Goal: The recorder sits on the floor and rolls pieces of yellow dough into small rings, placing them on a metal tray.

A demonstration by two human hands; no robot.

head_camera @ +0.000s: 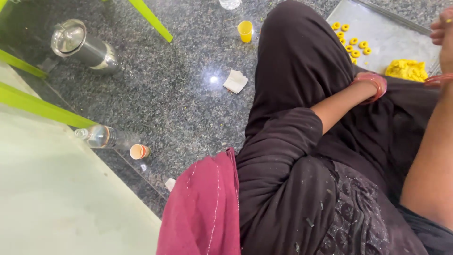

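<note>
Nearest: maroon cloth w/ thin pale stitching (pixel 203 208) draped beside black embroidered garment (pixel 302 189) covering lap and raised knee. Left forearm crosses the lap; reddish bangles (pixel 373 85) at wrist, left hand hidden behind the knee, so can't tell if spread or closed. Right arm runs up the right edge; right hand (pixel 443 28) only partly in frame at top corner, fingertips curled, grip unclear, nothing seen pinched. Just beyond the wrists: lump of yellow dough (pixel 406 70) on flat grey metal tray (pixel 387 33), w/ small yellow dough rings (pixel 351 41) in a cluster near tray's left side. On speckled granite floor (pixel 179 94): clear plastic water bottle lying down (pixel 101 137), small orange paper cup (pixel 139 151) tipped beside it, crumpled white tissue (pixel 235 81), yellow plastic cup (pixel 245 31) upright, steel lidded canister (pixel 82 47) farther left.
</note>
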